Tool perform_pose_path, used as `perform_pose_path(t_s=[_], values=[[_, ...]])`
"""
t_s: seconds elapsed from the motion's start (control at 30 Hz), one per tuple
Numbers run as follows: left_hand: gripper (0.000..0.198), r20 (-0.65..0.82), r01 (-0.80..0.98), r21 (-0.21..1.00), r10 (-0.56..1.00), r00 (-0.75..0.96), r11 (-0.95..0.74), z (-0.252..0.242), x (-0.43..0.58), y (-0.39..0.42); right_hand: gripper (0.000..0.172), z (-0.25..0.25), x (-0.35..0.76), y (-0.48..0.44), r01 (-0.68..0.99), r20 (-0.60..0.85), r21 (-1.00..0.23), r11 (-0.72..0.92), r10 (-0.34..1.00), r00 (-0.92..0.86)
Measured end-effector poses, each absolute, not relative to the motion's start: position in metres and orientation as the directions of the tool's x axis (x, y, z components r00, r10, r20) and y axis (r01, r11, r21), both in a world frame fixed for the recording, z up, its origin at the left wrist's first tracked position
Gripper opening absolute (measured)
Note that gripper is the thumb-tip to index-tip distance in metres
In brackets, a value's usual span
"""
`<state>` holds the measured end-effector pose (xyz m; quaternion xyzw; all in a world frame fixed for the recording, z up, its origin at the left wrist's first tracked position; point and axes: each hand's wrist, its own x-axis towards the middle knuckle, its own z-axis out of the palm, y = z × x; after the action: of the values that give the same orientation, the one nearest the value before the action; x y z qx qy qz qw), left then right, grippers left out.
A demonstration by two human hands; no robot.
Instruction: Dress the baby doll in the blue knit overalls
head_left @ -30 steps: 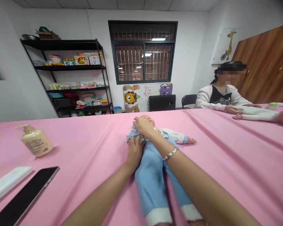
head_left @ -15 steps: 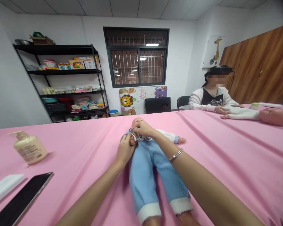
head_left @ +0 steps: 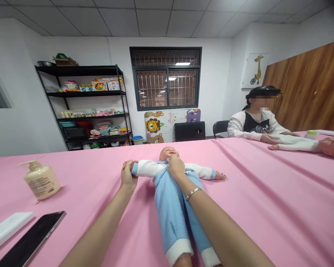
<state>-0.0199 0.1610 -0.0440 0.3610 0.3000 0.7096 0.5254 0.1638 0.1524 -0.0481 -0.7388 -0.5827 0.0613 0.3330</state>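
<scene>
A baby doll lies on its back on the pink cloth, its head away from me. It wears light blue overalls with white cuffs and a white-sleeved top. Off to the side, my left hand is wrapped round the doll's hand, and that arm is stretched straight out. My right hand is closed at the collar of the doll's outfit, just under the chin; its fingertips are partly hidden. A silver bracelet circles my right wrist. The doll's other arm rests outstretched on the cloth.
At left stand a pump bottle, a white flat case and a phone. Across the table at right, a person sits with hands on another doll. A black shelf stands against the far wall.
My left hand has drawn the doll's arm outward to the left, from beside its body to straight out. My right hand stays at the collar. The view has tilted up slightly.
</scene>
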Motion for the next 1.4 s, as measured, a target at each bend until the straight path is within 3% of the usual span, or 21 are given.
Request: perform_pose_path(t_s=[0.17,0.33,0.47,0.57,0.63,0.7,0.77,0.87,1.0,1.13,1.4], values=[[0.018,0.274,-0.532,0.799,0.957,-0.093,-0.280,-0.042,-0.024,0.163,0.038,-0.045,0.156,0.149,0.849,0.293,-0.488,-0.204,0.878,0.379],[0.013,0.041,-0.494,0.856,0.974,-0.224,-0.149,-0.070,-0.049,0.184,0.034,-0.051,0.159,0.148,0.834,0.259,-0.500,-0.232,0.879,0.400],[0.007,-0.057,-0.299,0.952,0.928,-0.369,-0.060,-0.099,-0.064,0.197,0.034,-0.051,0.171,0.142,0.882,0.309,-0.472,-0.018,0.933,0.184],[0.003,0.002,-0.132,0.989,0.903,-0.430,-0.065,-0.110,-0.069,0.203,0.037,-0.046,0.201,0.133,0.865,0.277,-0.464,0.193,0.959,-0.065],[0.006,0.068,-0.055,0.993,0.887,-0.456,-0.105,-0.113,-0.072,0.205,0.038,-0.048,0.232,0.127,0.808,0.195,-0.542,0.231,0.970,-0.146],[0.013,0.156,0.050,0.987,0.869,-0.470,-0.150,-0.112,-0.074,0.203,0.040,-0.059,0.262,0.122,0.719,0.170,-0.658,0.225,0.974,-0.150],[0.024,0.238,0.153,0.970,0.860,-0.451,-0.188,-0.109,-0.075,0.199,0.040,-0.080,0.285,0.120,0.645,0.229,-0.737,0.200,0.973,-0.040],[0.030,0.429,0.419,0.863,0.847,-0.314,-0.282,-0.101,-0.069,0.189,0.032,-0.119,0.297,0.119,0.680,0.318,-0.719,0.141,0.938,0.141],[0.024,0.582,0.646,0.594,0.810,0.066,-0.480,-0.089,-0.045,0.174,0.023,-0.150,0.283,0.119,0.715,0.373,-0.679,0.167,0.917,0.140],[0.028,0.431,0.658,0.478,0.808,0.402,-0.582,-0.081,-0.017,0.168,0.019,-0.152,0.273,0.118,0.646,0.345,-0.751,0.138,0.915,0.206],[0.034,0.170,0.715,0.472,0.850,0.499,-0.515,-0.066,0.006,0.180,0.022,-0.150,0.275,0.119,0.664,0.329,-0.738,0.123,0.924,0.194]])
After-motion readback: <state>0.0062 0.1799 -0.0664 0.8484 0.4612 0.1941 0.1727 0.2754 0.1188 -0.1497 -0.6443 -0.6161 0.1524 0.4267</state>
